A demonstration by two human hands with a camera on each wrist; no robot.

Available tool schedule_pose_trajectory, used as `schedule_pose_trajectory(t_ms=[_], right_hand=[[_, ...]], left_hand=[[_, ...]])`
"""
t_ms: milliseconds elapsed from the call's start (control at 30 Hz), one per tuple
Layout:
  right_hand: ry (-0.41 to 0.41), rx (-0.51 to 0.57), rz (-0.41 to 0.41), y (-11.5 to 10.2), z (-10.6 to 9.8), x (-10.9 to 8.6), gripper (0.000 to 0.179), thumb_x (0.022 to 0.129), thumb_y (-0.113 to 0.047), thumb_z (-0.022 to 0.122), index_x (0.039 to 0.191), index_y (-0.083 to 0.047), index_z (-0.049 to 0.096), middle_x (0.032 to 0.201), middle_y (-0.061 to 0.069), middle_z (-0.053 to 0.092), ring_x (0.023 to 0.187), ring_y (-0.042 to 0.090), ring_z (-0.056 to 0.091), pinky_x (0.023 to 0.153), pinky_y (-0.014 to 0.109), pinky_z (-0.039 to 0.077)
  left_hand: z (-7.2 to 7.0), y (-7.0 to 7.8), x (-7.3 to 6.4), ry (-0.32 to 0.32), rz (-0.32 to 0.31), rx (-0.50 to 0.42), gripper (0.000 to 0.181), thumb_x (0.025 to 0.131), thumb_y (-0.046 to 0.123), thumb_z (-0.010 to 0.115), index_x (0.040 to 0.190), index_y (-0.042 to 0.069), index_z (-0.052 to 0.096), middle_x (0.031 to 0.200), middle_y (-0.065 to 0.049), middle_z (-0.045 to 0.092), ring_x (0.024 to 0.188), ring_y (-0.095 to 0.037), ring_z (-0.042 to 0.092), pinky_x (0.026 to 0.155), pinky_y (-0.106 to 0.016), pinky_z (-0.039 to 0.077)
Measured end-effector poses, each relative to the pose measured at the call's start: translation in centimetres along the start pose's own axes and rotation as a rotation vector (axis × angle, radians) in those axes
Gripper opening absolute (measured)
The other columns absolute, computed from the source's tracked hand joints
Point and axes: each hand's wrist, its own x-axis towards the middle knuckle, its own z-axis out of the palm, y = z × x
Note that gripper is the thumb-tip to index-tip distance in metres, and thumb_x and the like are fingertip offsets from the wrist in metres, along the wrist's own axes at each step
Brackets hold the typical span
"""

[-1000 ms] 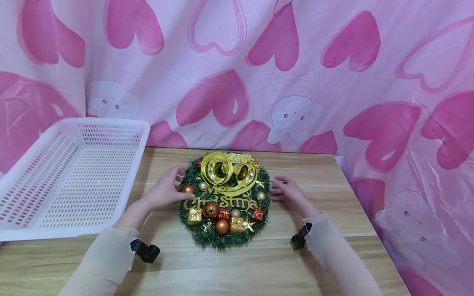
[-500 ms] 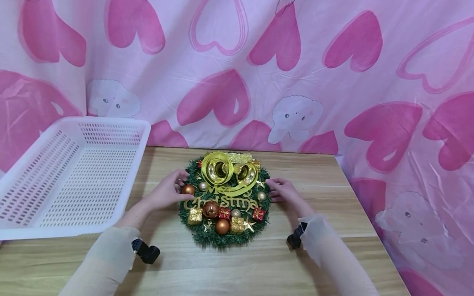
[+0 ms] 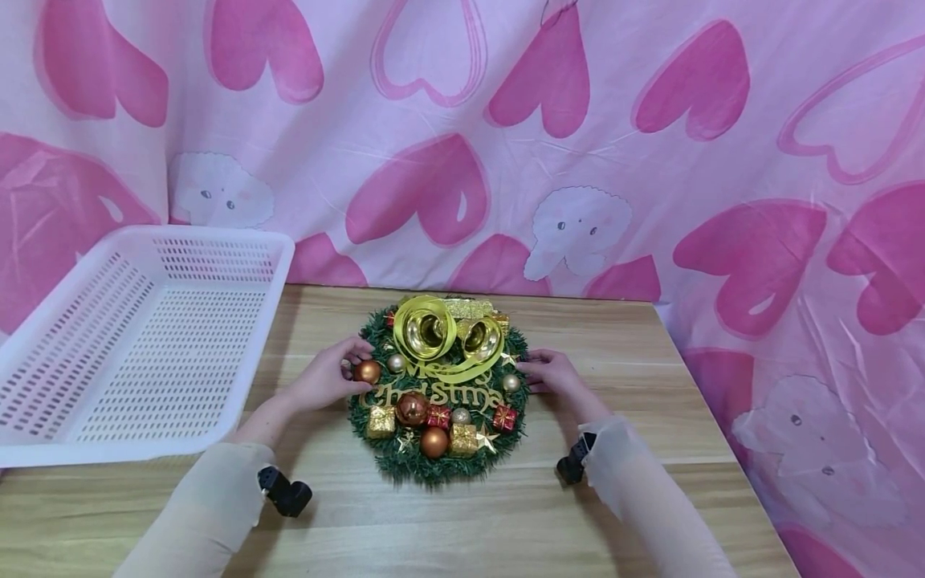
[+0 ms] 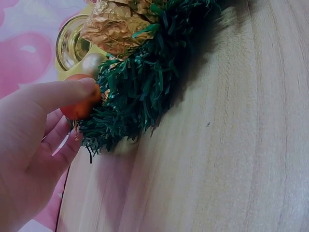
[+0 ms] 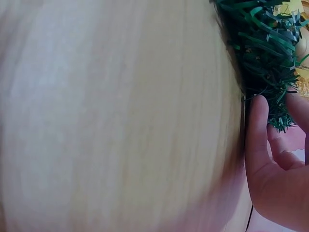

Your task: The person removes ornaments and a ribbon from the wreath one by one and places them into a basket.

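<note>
I'm at a light wooden table with a pink cloth backdrop printed with hearts hanging behind it and draped down past the right edge. A white perforated plastic basket sits on the left part of the table, tilted, one end hanging past the table's left edge.

My left hand is at the left rim of the Christmas wreath — thumb laid over an orange bauble, the other fingers curled under the green fringe, so I'm pinching the rim there. My right hand is at the right rim, fingers bent against and under the fringe; whether it truly grips I cannot tell.

The wreath lies flat near the middle of the table, face up. It's round, so it has no long axis; the gold bells and ribbon point away from me, the "Merry Christmas" lettering reads upright from my side, and the small gift boxes sit nearest me.
</note>
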Motion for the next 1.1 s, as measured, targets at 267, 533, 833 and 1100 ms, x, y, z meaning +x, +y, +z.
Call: schedule_pose_trajectory(t_ms=[267,533,833,1100], right_hand=[[-0.001,0.011,-0.004,-0.21,0.10,-0.23,0.057,0.085,-0.012,0.066,0.133,0.007,0.042,0.101,0.013,0.066,0.070,0.009,0.061,0.069,0.026,0.057],[0.004,0.011,-0.003,-0.26,0.10,-0.32,0.056,0.085,-0.012,0.066,0.132,0.008,0.043,0.096,0.009,0.065,0.066,0.007,0.060,0.065,0.024,0.057],[0.017,0.014,0.004,-0.28,0.26,-0.37,0.055,0.084,-0.010,0.067,0.131,0.007,0.045,0.096,0.009,0.064,0.065,0.008,0.059,0.065,0.024,0.056],[0.024,0.028,-0.002,-0.09,0.26,-0.18,0.052,0.084,-0.008,0.066,0.129,0.007,0.046,0.090,0.004,0.063,0.062,0.007,0.059,0.061,0.022,0.055]], left_hand=[[-0.03,0.04,-0.20,0.000,-0.021,0.004,0.052,0.071,0.002,0.076,0.117,-0.004,0.053,0.104,-0.015,0.061,0.097,-0.027,0.056,0.079,-0.031,0.053],[-0.13,0.37,-0.31,-0.004,-0.061,-0.012,0.045,0.074,0.006,0.074,0.115,-0.003,0.057,0.105,-0.017,0.062,0.094,-0.026,0.060,0.081,-0.034,0.055],[-0.28,0.42,-0.35,0.008,-0.063,-0.050,0.042,0.075,0.008,0.075,0.112,-0.004,0.059,0.104,-0.019,0.062,0.090,-0.026,0.062,0.079,-0.030,0.056],[-0.37,0.77,-0.18,0.023,-0.073,-0.057,0.041,0.075,0.007,0.075,0.112,-0.001,0.060,0.103,-0.015,0.062,0.092,-0.024,0.062,0.079,-0.026,0.055]])
